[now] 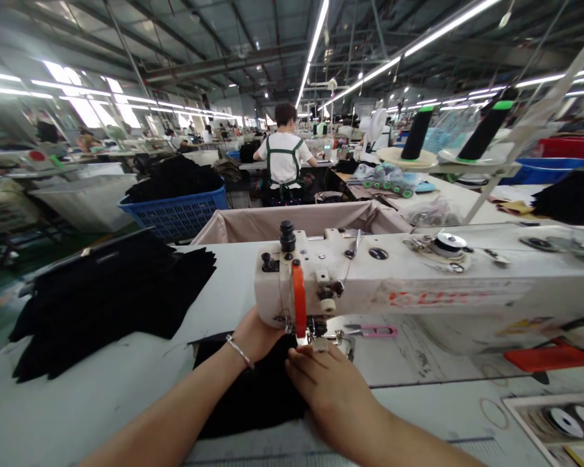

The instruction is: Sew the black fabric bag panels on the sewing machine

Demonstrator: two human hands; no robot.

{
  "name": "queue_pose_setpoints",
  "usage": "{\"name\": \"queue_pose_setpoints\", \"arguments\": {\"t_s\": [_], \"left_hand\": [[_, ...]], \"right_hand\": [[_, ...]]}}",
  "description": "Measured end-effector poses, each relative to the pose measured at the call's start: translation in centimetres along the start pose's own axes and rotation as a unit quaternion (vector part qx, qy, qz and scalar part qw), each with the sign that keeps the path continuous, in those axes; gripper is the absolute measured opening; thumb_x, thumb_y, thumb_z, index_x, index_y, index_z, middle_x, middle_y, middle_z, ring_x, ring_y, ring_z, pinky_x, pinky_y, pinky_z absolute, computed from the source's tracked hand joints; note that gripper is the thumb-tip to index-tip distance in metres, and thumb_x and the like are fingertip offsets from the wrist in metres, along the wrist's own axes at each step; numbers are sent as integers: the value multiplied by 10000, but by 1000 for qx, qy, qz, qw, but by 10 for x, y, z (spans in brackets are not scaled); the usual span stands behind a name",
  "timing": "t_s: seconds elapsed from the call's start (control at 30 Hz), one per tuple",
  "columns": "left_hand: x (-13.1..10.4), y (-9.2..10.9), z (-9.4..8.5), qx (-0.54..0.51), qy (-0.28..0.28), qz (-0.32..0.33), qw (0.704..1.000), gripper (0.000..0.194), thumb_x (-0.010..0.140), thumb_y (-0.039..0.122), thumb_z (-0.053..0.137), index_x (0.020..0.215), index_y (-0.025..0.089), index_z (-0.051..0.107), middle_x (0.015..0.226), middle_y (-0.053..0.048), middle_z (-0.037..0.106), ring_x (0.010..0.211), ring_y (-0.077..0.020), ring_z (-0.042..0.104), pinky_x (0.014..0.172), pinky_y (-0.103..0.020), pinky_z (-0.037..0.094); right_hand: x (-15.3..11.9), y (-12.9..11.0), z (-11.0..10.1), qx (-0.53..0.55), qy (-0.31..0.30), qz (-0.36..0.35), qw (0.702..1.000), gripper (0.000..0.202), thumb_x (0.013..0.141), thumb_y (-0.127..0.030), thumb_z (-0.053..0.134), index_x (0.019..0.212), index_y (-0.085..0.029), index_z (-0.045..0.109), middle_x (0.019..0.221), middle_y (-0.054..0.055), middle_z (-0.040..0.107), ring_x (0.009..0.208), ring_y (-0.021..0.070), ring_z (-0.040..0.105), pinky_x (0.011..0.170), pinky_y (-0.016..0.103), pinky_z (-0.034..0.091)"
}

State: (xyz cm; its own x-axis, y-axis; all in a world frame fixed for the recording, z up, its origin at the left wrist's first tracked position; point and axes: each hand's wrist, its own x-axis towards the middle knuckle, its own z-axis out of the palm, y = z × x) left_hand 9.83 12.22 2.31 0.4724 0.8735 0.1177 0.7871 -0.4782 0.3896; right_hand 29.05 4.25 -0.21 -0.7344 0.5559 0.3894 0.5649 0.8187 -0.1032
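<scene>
A white sewing machine [360,279] with an orange guard [298,298] stands over a piece of black fabric [253,402] on the pale table. My left hand [259,336], with a bracelet at the wrist, rests at the fabric's far edge, left of the needle area; its fingertips are hidden behind the machine head. My right hand [324,379] lies on the fabric just in front of the presser foot, fingers extended and pressing down. Something small and light-coloured sits at its fingers. The needle itself is hard to make out.
Stacked black fabric pieces [107,292] lie at the left of the table. Pink-handled snips [377,331] lie under the machine arm. A bobbin tray [555,421] is at the lower right. Beyond are a cloth-lined bin [292,220], a blue basket [180,211] and a seated person [284,159].
</scene>
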Motion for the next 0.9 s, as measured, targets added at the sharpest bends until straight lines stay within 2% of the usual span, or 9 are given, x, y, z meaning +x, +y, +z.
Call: {"name": "queue_pose_setpoints", "arguments": {"t_s": [0.1, 0.17, 0.23, 0.3, 0.4, 0.47, 0.63, 0.8, 0.9], "left_hand": [[-13, 4, 1, 28, 8, -17, 999, 331, 863, 51, 474, 1133, 153, 635, 1288, -118, 613, 1304, -331, 440, 1088, -512, 312], [-28, 10, 1, 40, 34, -42, 998, 301, 887, 83, 457, 1128, 135, 629, 1255, -139, 629, 1253, -338, 492, 1074, -523, 325], [-46, 17, 1, 56, 56, -39, 996, 276, 922, 130, 447, 1139, 143, 618, 1225, -133, 643, 1195, -310, 541, 1070, -506, 346], [-62, 22, 2, 85, 36, 23, 995, 311, 918, 106, 439, 1176, 169, 601, 1244, -102, 634, 1194, -270, 545, 1088, -470, 348], [-75, 21, 3, 134, -24, 126, 983, 486, 833, -11, 426, 1270, 164, 544, 1353, -94, 560, 1313, -257, 441, 1150, -454, 271], [-76, 16, 3, 149, -40, 152, 976, 534, 796, -43, 418, 1283, 144, 532, 1368, -105, 547, 1353, -260, 390, 1170, -454, 229], [-67, 7, -4, 110, -46, 195, 974, 505, 838, -35, 425, 1280, 180, 539, 1319, -45, 594, 1322, -213, 429, 1165, -390, 257], [-63, 11, -10, 67, -38, 164, 983, 436, 888, 2, 444, 1253, 205, 567, 1273, -36, 620, 1236, -176, 508, 1119, -329, 348], [-63, 11, -10, 45, -33, 143, 988, 416, 906, 36, 470, 1258, 234, 570, 1270, -33, 615, 1208, -179, 530, 1104, -345, 378]], "right_hand": [[0, 0, -2, 4, -7, -1, 1000, 400, 916, -204, 512, 1308, -126, 534, 1309, 113, 577, 1164, 244, 519, 985, 404, 429], [-1, 1, -2, 9, -2, 5, 1000, 434, 893, -213, 541, 1320, -138, 521, 1315, 108, 571, 1156, 246, 522, 971, 414, 446], [-2, 0, -3, 21, 2, 15, 1000, 452, 871, -231, 562, 1312, -140, 525, 1299, 109, 579, 1147, 254, 526, 969, 428, 456], [-1, -1, -4, 37, -8, 24, 999, 441, 863, -228, 556, 1290, -123, 540, 1261, 120, 594, 1147, 262, 524, 981, 429, 457], [2, -4, -5, 45, -29, 23, 998, 407, 874, -209, 523, 1263, -91, 553, 1220, 141, 608, 1132, 271, 533, 990, 422, 455], [4, -6, -6, 35, -31, 14, 999, 392, 889, -204, 509, 1257, -77, 553, 1213, 146, 612, 1123, 275, 539, 994, 416, 451], [5, -10, -7, 20, -35, 6, 999, 385, 899, -219, 502, 1241, -54, 567, 1207, 160, 612, 1091, 278, 553, 957, 402, 478], [2, -9, -6, 55, -60, 21, 996, 417, 901, -239, 503, 1279, -69, 541, 1213, 150, 603, 1139, 286, 521, 968, 421, 472], [2, -9, -7, 66, -65, 24, 995, 421, 900, -230, 503, 1285, -63, 534, 1231, 153, 591, 1152, 288, 507, 991, 439, 453]]}}
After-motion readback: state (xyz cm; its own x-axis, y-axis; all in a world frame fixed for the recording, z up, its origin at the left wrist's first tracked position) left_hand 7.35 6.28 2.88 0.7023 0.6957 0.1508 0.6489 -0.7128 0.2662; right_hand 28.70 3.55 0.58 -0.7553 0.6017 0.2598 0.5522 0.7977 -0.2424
